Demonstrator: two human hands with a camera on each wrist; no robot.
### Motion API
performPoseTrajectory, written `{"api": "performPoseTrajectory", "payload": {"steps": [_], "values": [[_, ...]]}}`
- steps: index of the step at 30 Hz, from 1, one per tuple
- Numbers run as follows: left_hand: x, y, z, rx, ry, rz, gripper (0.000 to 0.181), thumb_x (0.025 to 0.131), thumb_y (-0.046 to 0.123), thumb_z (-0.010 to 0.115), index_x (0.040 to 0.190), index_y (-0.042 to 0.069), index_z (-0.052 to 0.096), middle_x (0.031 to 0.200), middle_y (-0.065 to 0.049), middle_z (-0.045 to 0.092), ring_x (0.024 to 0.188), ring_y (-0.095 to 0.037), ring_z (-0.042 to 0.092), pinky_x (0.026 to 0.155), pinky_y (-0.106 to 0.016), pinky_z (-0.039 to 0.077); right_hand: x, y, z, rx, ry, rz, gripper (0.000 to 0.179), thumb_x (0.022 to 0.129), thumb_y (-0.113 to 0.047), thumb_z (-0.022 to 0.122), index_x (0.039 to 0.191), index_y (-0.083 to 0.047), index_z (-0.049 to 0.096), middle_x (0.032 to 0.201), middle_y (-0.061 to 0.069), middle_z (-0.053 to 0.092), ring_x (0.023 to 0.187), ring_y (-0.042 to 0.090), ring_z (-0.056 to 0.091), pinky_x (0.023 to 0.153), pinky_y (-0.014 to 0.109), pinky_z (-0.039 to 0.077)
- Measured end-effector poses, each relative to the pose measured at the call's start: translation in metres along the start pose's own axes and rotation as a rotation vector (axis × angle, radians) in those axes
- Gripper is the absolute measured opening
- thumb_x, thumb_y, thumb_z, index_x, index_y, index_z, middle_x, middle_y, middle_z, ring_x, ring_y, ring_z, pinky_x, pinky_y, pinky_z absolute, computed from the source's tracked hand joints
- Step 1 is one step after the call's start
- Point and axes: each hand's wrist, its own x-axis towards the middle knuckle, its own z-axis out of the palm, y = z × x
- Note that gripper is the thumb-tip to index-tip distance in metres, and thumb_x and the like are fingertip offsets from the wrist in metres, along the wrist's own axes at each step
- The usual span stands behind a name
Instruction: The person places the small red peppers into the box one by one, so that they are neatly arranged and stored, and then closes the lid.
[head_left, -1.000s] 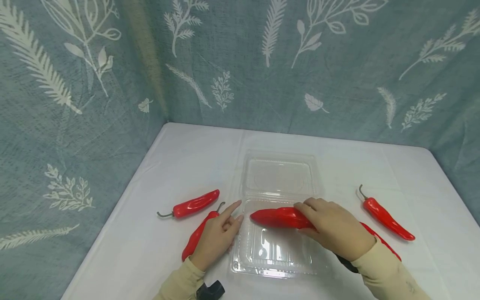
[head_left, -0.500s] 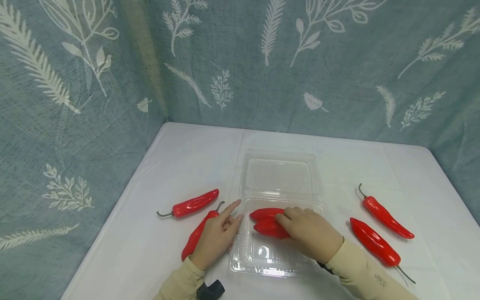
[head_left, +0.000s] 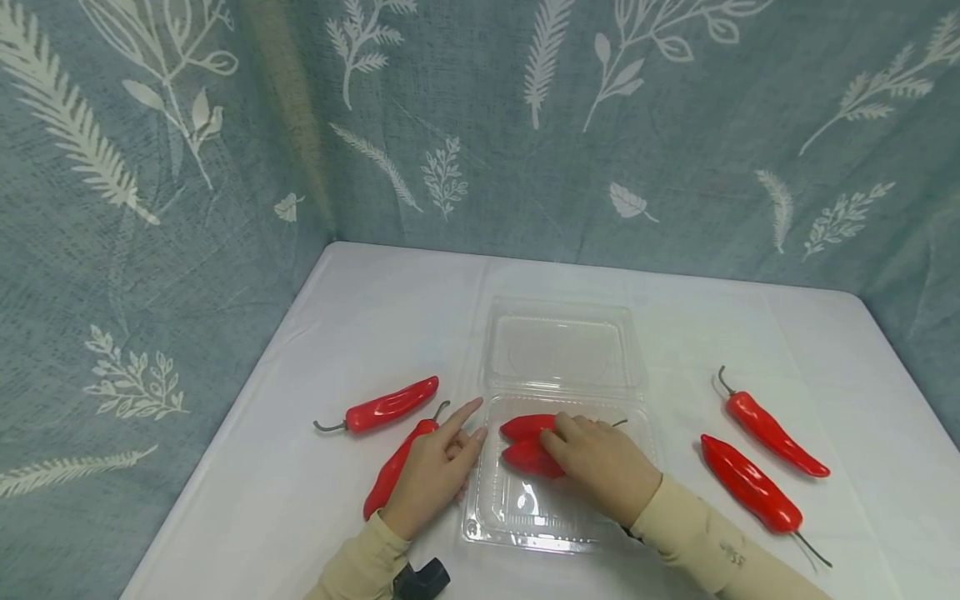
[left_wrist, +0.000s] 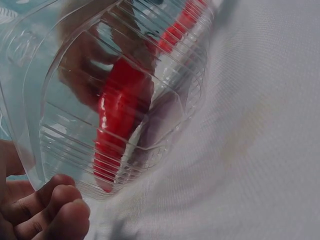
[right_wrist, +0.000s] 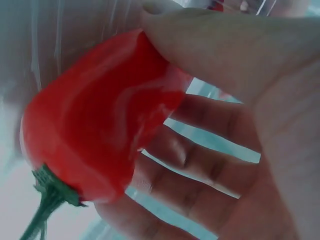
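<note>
My right hand [head_left: 600, 467] grips a long red chili pepper [right_wrist: 95, 120] with the thumb on one side and fingers on the other. The held pepper lies over the near tray of a clear plastic clamshell container [head_left: 555, 533], its tip pointing left. Right behind it, a second red chili pepper [head_left: 525, 427] rests in that tray, partly covered by the hand. My left hand [head_left: 431, 479] is at the container's left rim, index finger straight along it. In the left wrist view, several loosely bent fingers [left_wrist: 70, 215] show beside the clear wall.
The container's lid [head_left: 558, 346] lies folded back flat on the white table [head_left: 247, 517]. Two red chili peppers, a far one [head_left: 390, 408] and a near one [head_left: 393, 475], lie left. On the right are a far pepper [head_left: 772, 433] and a nearer one [head_left: 750, 487].
My right hand has moved left and nearer, bringing its pepper down in front of the one in the tray. The other pepper's stem now shows behind the hand. My left hand has stayed still.
</note>
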Motion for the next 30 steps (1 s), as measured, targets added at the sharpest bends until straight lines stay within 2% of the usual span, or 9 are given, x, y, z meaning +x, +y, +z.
{"api": "performPoseTrajectory", "payload": {"steps": [8,15,30], "values": [[0.0001,0.0001,0.0002,-0.015,-0.008,-0.003,0.050,0.092,0.024,0.065,0.140,0.021,0.050,0.065,0.002,0.055,0.040,-0.014,0.050,0.041,-0.024,0.044,0.0010,-0.0040,0.0047,-0.019,-0.001,-0.022,0.041,0.068,-0.016,0.085,0.101,-0.009,0.062,0.090,0.004,0.058,0.078,0.019,0.061,0.064,0.031,0.055],[0.0005,0.0001,0.0002,-0.018,-0.011,0.001,0.049,0.092,0.024,0.064,0.140,0.022,0.050,0.066,0.002,0.055,0.041,-0.014,0.051,0.041,-0.024,0.044,0.0011,-0.0050,0.0068,-0.038,-0.004,-0.028,0.043,0.066,-0.021,0.087,0.100,-0.011,0.063,0.090,0.003,0.060,0.081,0.019,0.061,0.068,0.032,0.055],[-0.0010,0.0011,-0.0002,-0.010,0.000,-0.006,0.050,0.092,0.023,0.065,0.139,0.021,0.051,0.066,0.002,0.055,0.041,-0.014,0.051,0.042,-0.023,0.045,-0.0001,-0.0060,0.0072,-0.054,-0.006,-0.033,0.043,0.066,-0.022,0.087,0.100,-0.012,0.063,0.089,0.002,0.061,0.081,0.018,0.059,0.067,0.033,0.054]]}}
